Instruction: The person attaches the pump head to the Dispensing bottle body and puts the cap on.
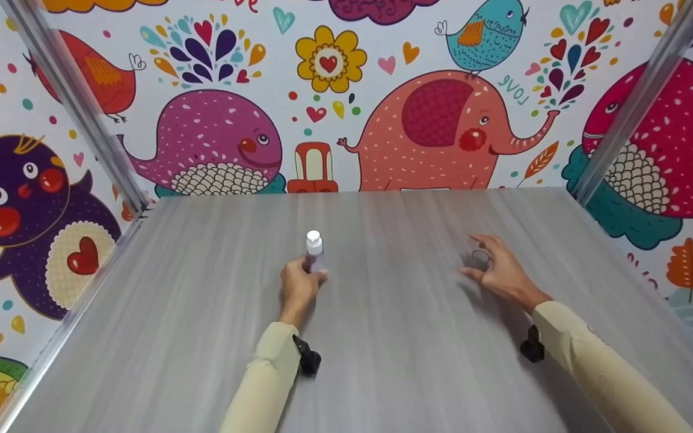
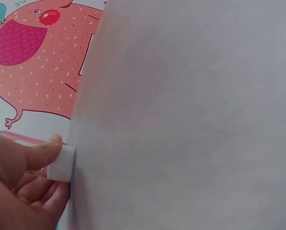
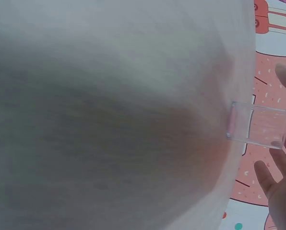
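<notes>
My left hand [image 1: 301,285] grips a small bottle [image 1: 316,260] with a white cap [image 1: 314,236], upright on the table, left of the middle. In the left wrist view the thumb and curled fingers of the left hand [image 2: 30,177] are round the bottle, whose white lower end [image 2: 61,164] shows. My right hand [image 1: 506,276] is spread around a clear cup [image 1: 480,256] at the right. The right wrist view shows the cup [image 3: 259,124] standing between the thumb and fingers of the right hand [image 3: 282,143]; whether a fingertip touches it, I cannot tell.
The grey wood-grain table [image 1: 382,337] reaches back to a wall [image 1: 322,108] printed with cartoon animals. Metal posts [image 1: 82,114] rise at both back corners, and printed panels flank the table. A black wrist device [image 1: 306,356] sits on each sleeve [image 1: 265,379].
</notes>
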Action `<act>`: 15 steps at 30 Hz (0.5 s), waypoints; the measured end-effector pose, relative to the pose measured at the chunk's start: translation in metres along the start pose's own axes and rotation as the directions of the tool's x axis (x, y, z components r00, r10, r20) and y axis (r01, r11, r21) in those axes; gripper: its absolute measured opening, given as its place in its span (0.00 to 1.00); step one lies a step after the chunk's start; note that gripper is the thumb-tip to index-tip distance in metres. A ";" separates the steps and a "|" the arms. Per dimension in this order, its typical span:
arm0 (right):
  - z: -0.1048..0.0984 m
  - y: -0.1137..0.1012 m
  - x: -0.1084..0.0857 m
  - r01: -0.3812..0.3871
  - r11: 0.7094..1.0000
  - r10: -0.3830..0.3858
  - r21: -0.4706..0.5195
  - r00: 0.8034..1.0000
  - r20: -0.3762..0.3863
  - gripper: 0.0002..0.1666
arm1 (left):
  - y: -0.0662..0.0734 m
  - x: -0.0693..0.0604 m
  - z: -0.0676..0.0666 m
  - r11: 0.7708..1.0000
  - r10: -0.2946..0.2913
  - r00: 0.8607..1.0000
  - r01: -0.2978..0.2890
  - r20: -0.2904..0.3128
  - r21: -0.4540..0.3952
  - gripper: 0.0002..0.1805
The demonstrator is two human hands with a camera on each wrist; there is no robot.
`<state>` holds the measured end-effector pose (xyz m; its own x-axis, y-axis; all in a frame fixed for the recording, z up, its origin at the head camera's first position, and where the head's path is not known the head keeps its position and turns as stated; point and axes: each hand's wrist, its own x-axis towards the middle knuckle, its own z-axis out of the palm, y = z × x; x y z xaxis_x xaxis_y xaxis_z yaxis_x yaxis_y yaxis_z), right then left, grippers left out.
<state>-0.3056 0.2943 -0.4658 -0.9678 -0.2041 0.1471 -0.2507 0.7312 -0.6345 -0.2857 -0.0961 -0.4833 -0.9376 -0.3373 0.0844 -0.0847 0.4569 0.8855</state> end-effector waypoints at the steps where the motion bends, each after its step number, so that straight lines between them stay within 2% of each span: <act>1: 0.000 0.000 0.000 -0.016 1.000 0.016 0.009 1.000 0.000 0.48 | 0.000 0.000 0.000 1.000 -0.004 1.000 0.004 0.003 -0.003 0.12; 7: 0.001 0.002 -0.003 -0.069 0.996 0.070 0.053 0.997 -0.015 0.49 | 0.000 -0.001 -0.001 1.000 0.002 1.000 -0.002 0.005 -0.002 0.11; 15: 0.009 0.007 -0.009 -0.095 0.991 0.101 0.098 0.993 -0.056 0.49 | -0.001 0.001 0.000 1.000 0.018 1.000 -0.018 -0.006 0.003 0.12</act>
<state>-0.2984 0.2954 -0.4788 -0.9879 -0.0919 0.1247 -0.1538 0.6802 -0.7167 -0.2860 -0.0969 -0.4835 -0.9370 -0.3338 0.1030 -0.0688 0.4655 0.8824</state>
